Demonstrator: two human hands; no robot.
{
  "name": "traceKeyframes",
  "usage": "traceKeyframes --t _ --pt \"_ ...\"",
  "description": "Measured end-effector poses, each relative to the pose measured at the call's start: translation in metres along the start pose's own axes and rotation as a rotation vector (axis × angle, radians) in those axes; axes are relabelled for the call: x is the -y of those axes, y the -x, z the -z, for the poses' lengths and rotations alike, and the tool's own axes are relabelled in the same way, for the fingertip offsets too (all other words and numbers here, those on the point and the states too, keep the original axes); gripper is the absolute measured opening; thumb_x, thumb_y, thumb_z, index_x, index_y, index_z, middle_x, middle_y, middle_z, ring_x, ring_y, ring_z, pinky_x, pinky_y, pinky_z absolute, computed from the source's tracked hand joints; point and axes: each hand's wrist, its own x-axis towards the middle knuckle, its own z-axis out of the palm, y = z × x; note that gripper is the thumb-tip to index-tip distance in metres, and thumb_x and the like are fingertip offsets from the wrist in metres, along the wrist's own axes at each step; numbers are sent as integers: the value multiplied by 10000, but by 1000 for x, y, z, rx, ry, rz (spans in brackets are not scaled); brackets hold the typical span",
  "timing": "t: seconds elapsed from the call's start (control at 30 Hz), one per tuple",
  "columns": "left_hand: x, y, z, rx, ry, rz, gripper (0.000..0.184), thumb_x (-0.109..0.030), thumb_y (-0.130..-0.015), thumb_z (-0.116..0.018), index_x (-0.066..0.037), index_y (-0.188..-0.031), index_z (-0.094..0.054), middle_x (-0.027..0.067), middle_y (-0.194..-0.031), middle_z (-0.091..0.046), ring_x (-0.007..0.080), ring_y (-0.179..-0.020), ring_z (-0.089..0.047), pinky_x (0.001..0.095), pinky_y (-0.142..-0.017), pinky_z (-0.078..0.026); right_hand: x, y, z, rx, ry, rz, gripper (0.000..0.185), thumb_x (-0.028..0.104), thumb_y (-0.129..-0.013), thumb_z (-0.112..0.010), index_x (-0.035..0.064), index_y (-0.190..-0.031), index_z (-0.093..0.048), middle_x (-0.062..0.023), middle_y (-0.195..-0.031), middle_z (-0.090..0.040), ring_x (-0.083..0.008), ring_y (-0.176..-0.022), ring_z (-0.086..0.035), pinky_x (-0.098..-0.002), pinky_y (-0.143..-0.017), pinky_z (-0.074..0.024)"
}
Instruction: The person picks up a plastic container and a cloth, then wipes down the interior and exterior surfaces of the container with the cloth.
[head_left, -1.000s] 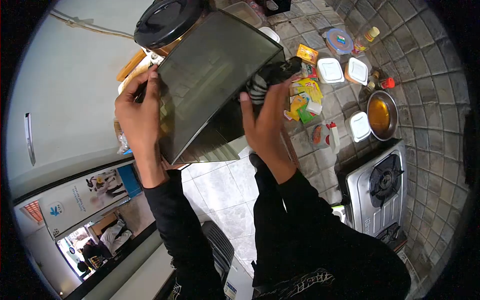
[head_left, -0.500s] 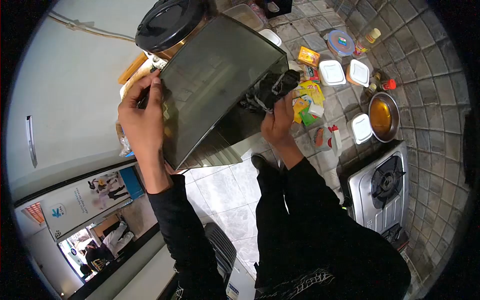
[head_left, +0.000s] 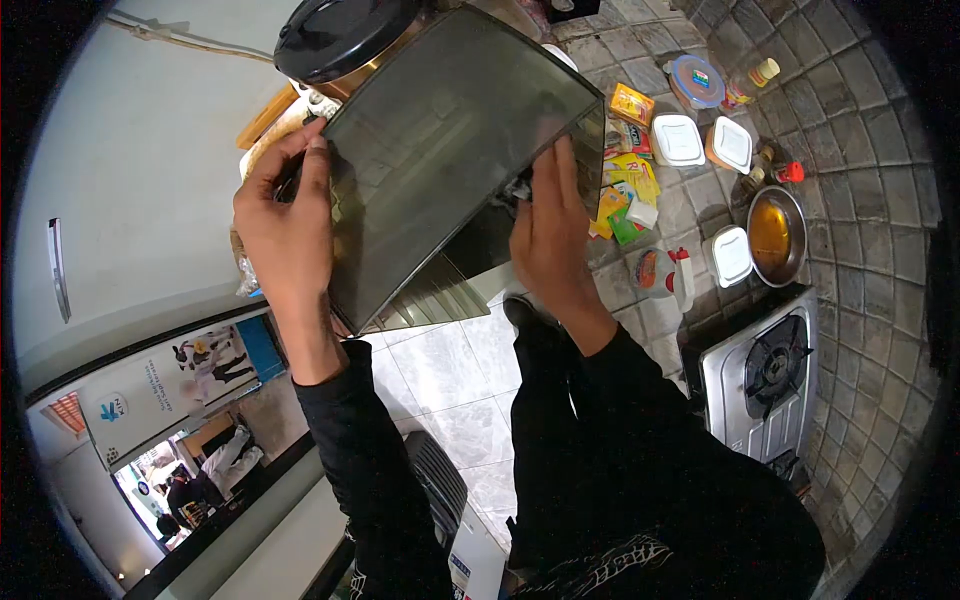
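A dark-tinted glass box (head_left: 430,130) with thin edges is tilted in front of me. My left hand (head_left: 288,225) grips its left edge, thumb on the near pane and fingers curled behind. At the lower right edge, my right hand (head_left: 555,235) reaches in past the rim, its fingertips seen dimly through the glass. A crumpled black cloth (head_left: 518,190) shows in a small patch beside those fingers; the rest is hidden by the hand and the dark glass.
Right of the box, a tiled counter holds seasoning packets (head_left: 628,170), white-lidded containers (head_left: 678,140), a blue-lidded tub (head_left: 697,82) and a metal bowl of yellow liquid (head_left: 777,235). A gas stove (head_left: 765,375) is nearer. Behind the box stands a black-lidded pot (head_left: 345,40).
My right hand has moved up and turned, carrying the black cloth from the box's outer right side to behind the pane. The box has shifted slightly up and right; my left hand keeps its grip.
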Motion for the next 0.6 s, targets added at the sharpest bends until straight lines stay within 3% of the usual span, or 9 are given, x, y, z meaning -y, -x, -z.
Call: traceKeyframes --t 0.17,0.27,0.33,0.47,0.6 --pt "4 0 -1 -21 -20 -28 219 -113 -1007 -714 0 -1176 -796 74 -1062 -778 125 -984 -661 275 -934 -505 16 -33 -15 169 -57 -136 748 -61 -901 -489 -26 -1632 -332 -295 -1666 -340 -494 -1482 -425 -465 -1192 -413" --pt "5 -2 0 -14 8 -68 213 -122 -1009 -715 4 -1158 -799 86 -1062 -779 137 -988 -667 284 -944 -507 9 -58 -46 248 74 -205 737 -60 -903 -507 12 -1623 -372 -248 -1671 -363 -449 -1444 -486 -468 -1155 -449" --pt "-4 2 1 -20 -66 -22 210 -130 -1010 -717 7 -1144 -802 93 -1055 -781 144 -998 -676 286 -956 -507 11 -69 -57 60 61 -55 723 -42 -908 -541 22 -1613 -392 -243 -1642 -410 -444 -1401 -523 -469 -1135 -463" --pt "9 -2 1 -29 53 -15 209 -128 -1009 -715 4 -1144 -805 95 -1056 -783 142 -999 -675 286 -960 -502 14 -73 -61 68 181 -46 737 -33 -900 -569 21 -1612 -387 -235 -1617 -448 -451 -1366 -545 -469 -1109 -486" --pt "-4 1 -4 -62 134 52 370 -299 -1074 -648 35 -1116 -800 101 -1065 -786 159 -1001 -669 297 -985 -484 23 -45 -73 82 -78 89 654 -39 -882 -580 2 -1530 -505 -235 -1607 -475 -454 -1321 -579 -475 -1052 -527"
